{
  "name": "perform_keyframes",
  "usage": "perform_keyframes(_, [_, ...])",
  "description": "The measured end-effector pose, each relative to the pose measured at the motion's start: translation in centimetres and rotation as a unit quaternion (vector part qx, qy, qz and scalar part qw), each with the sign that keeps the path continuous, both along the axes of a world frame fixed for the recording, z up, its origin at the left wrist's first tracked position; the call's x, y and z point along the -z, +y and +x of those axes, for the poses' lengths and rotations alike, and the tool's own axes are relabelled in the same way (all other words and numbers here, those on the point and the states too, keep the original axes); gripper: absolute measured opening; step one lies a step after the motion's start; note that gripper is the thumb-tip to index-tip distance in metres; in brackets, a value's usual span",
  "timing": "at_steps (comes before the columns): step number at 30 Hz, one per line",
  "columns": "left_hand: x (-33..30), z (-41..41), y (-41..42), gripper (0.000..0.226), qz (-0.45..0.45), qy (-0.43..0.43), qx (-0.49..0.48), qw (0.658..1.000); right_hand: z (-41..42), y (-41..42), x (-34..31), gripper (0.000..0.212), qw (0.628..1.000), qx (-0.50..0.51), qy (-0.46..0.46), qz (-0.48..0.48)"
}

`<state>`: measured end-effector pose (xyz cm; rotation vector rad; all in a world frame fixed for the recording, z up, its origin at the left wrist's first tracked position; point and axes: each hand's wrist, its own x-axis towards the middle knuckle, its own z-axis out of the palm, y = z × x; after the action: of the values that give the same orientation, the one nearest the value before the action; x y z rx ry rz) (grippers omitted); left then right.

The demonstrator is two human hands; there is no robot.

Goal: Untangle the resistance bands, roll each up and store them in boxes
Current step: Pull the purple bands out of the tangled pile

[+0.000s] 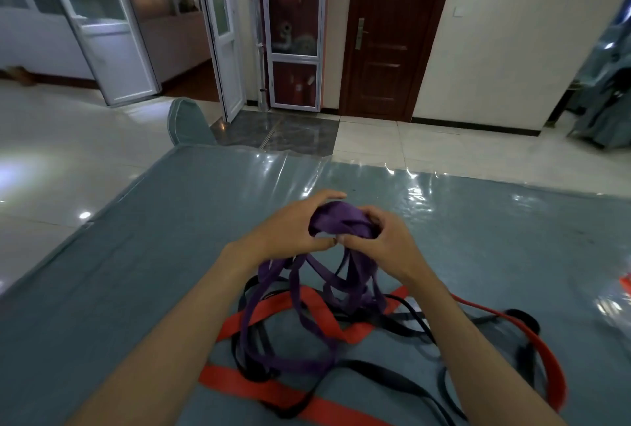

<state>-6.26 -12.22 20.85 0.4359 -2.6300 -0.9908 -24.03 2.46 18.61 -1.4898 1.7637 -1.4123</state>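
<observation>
While both hands work one bunch, purple band hangs toward the near side.
Left hand (290,225) curls over the purple band (338,220) wad from the left, right hand (382,237) pinches it from the right; loose purple loops trail down and near onto red band (307,299) and black band (403,319) on the table (102,289). No boxes visible.

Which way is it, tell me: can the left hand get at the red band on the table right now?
Probably not yet. The left hand grips the purple band together with the right hand, and purple and black band loops lie over the red band. Freed, it looks within reach.
</observation>
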Motion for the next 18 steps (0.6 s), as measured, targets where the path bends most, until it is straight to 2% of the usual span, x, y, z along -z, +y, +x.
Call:
perform_keyframes(4, [0.8, 0.6, -1.1, 0.085, 0.036, 0.018, -0.039, 0.998, -0.2, -0.2, -2.1, 0.042, 0.989, 0.036, -0.115, -0.082])
perform_keyframes(8, [2.1, 1.8, -1.6, 0.082, 0.089, 0.030, -0.090, 0.991, -1.0, -0.5, -4.5, 0.036, 0.980, 0.059, -0.137, -0.130])
perform_keyframes(10, [2.3, 1.6, -1.2, 0.083, 0.118, 0.045, -0.098, 0.987, -1.5, -0.8, -5.6, 0.036, 0.982, 0.056, -0.122, -0.135])
perform_keyframes(13, [1.8, 0.5, -0.5, 0.091, 0.151, 0.070, -0.087, 0.982, -1.8, -1.3, -7.1, 0.037, 0.987, 0.061, -0.051, -0.137])
perform_keyframes(18, [-0.3, -2.5, 0.3, 0.117, 0.148, 0.112, -0.080, 0.979, -2.3, -2.1, -10.1, 0.042, 0.981, 0.079, -0.025, -0.175])
